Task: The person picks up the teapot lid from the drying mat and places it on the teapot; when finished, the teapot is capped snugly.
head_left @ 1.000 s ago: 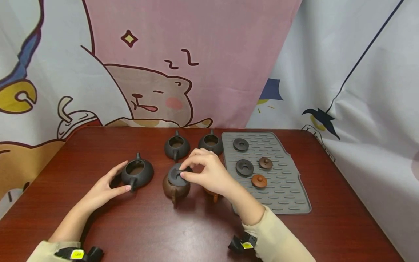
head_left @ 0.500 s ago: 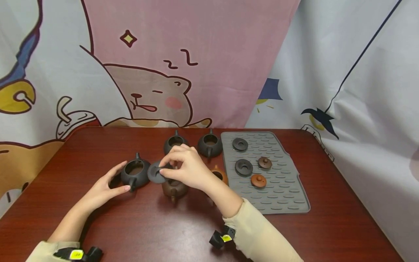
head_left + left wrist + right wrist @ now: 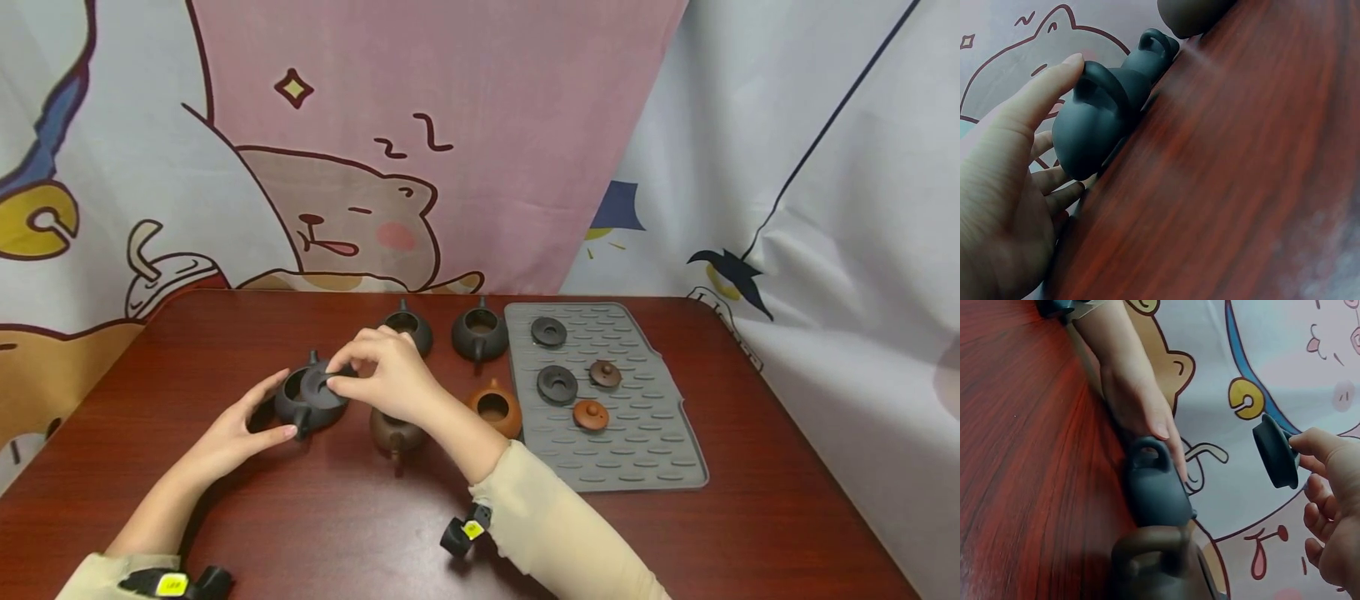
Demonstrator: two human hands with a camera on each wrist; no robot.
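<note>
My left hand (image 3: pixel 238 427) holds a dark grey teapot (image 3: pixel 309 417) at the left, thumb at its handle and fingers round its far side. In the left wrist view the thumb touches the looped handle (image 3: pixel 1107 87). My right hand (image 3: pixel 390 371) pinches a dark grey lid (image 3: pixel 1275 453) by its knob, tilted. The lid is above the teapot's right part, apart from it in the right wrist view. Just right of that teapot stands a brown teapot (image 3: pixel 393 432), its top partly behind my right hand.
An orange-brown teapot (image 3: pixel 495 410) stands beside the grey ribbed mat (image 3: pixel 637 450). Two dark teapots (image 3: pixel 480 336) stand at the back, the left one partly covered by my hand. On the mat lie two dark lids (image 3: pixel 557 385), a brown lid (image 3: pixel 605 374) and an orange lid (image 3: pixel 591 415).
My right hand has moved left with the dark lid, from above the brown teapot to above the dark teapot. My left hand has stayed on its teapot.
</note>
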